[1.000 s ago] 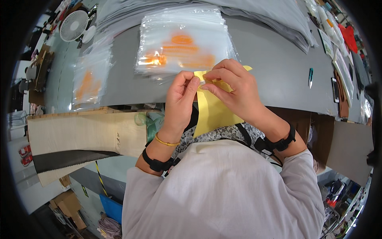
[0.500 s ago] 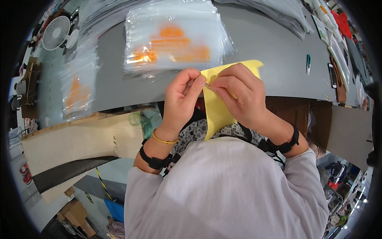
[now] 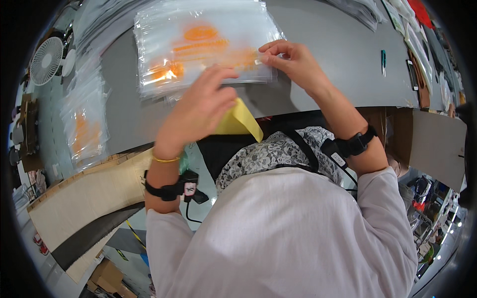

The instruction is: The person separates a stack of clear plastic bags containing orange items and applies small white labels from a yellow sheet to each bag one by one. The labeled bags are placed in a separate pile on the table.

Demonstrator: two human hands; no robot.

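Note:
My left hand [image 3: 198, 107], smeared by motion, is near the front edge of the table with its fingers partly curled. A folded yellow sheet [image 3: 237, 120] hangs from it over the edge; the exact grip is hidden. At the front right corner of a stack of clear plastic bags [image 3: 154, 42] with orange print, my right hand [image 3: 293, 60] pinches a small white sticker-like piece [image 3: 258, 62] between thumb and fingertips. That piece is just over the top bag; whether it touches I cannot tell.
More clear bags [image 3: 82, 124] lie at the table's left, near a white fan [image 3: 47, 60]. Grey folded material [image 3: 355, 12] lies at the back. On the right are a teal pen [image 3: 383, 63] and a phone [image 3: 412, 74]. Cardboard [image 3: 94, 198] stands below the left edge.
My hands have moved apart. The left went left and down with the yellow sheet; the right rose over the bag stack with the small white piece. The view has shifted slightly.

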